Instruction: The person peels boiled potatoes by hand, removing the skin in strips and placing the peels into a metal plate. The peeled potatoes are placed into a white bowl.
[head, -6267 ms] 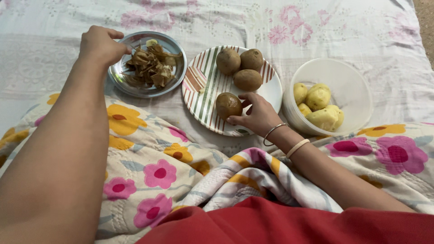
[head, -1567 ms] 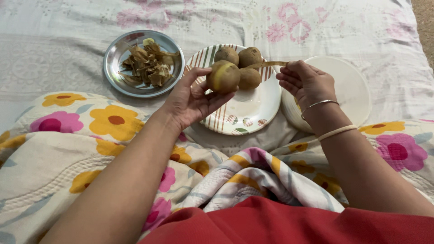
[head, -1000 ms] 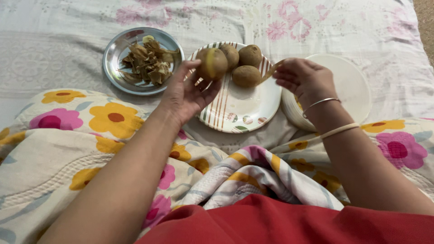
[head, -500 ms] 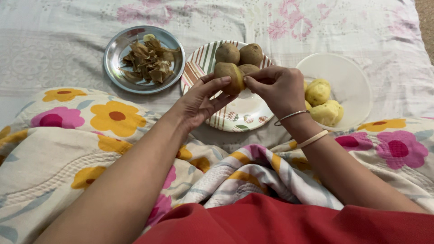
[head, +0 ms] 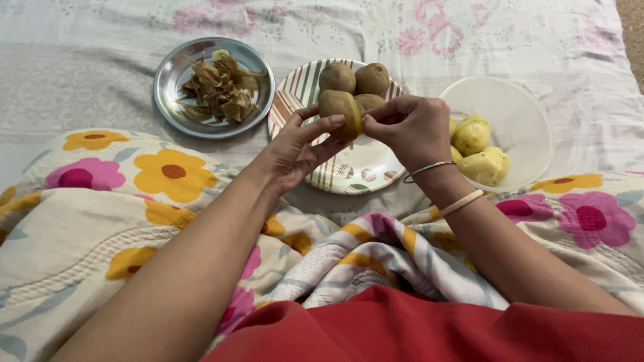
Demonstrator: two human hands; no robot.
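My left hand (head: 295,151) holds a brown, partly peeled potato (head: 337,107) above the striped plate (head: 349,171). My right hand (head: 412,127) touches the potato's right side, thumb and fingers pinching at its skin where yellow flesh shows. Three unpeeled potatoes (head: 354,79) lie at the far side of the plate, one partly hidden behind the held potato. A white bowl (head: 520,117) to the right holds several peeled yellow potatoes (head: 477,151).
A steel plate (head: 171,74) at the left holds a heap of brown peels (head: 220,90). A flowered blanket (head: 168,201) covers my lap, and a pale floral sheet (head: 87,40) lies under the dishes.
My right hand came back from over the white bowl to the potato and now pinches its skin. My left hand has turned the potato and holds it steady above the striped plate.
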